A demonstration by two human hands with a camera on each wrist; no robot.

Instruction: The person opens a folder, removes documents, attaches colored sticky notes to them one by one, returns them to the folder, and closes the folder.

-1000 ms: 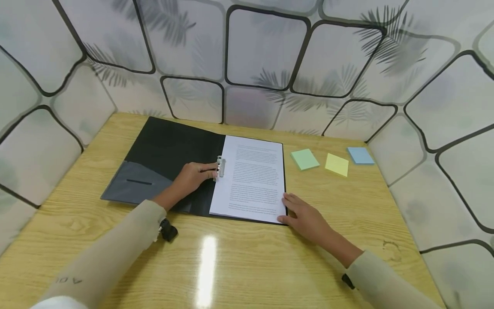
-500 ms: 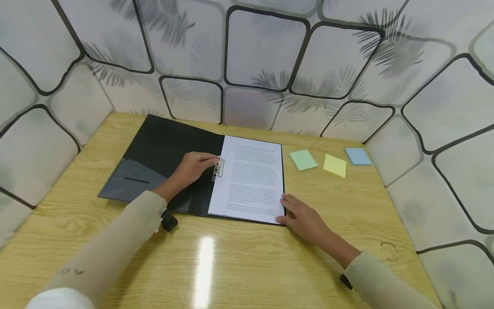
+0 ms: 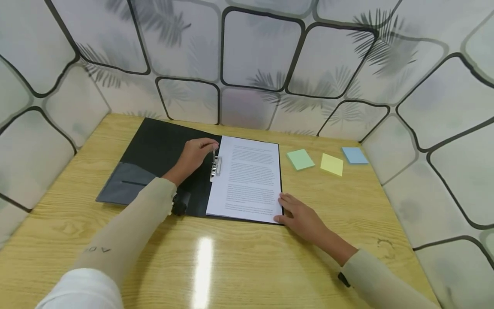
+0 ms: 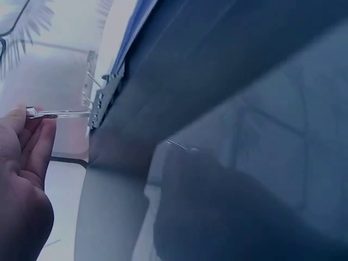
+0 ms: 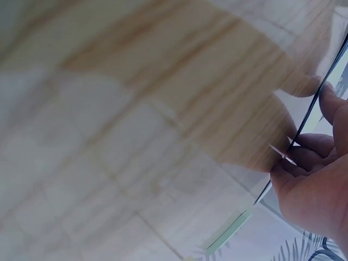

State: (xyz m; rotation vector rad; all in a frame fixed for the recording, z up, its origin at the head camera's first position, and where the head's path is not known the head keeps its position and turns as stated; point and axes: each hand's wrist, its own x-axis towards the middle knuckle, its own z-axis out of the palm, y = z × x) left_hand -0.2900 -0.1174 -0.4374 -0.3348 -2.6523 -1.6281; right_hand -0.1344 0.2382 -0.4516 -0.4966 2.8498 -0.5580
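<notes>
My left hand (image 3: 194, 155) pinched the clip lever (image 4: 70, 115); my right hand (image 3: 302, 216), loose, touched the folder (image 3: 170, 137) — green pad (image 3: 300, 159), yellow pad (image 3: 332, 164), blue pad (image 3: 354, 155) nearby.

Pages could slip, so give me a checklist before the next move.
1. Left hand on the lever: ok, pinching its end.
2. Lever folded flat: not ok, it sticks out from the clip.
3. Right hand at the folder's edge: ok, touching it.
4. Paper stack inside the folder: ok, on its right half.
5. Clip's hold on the stack: cannot tell.
</notes>
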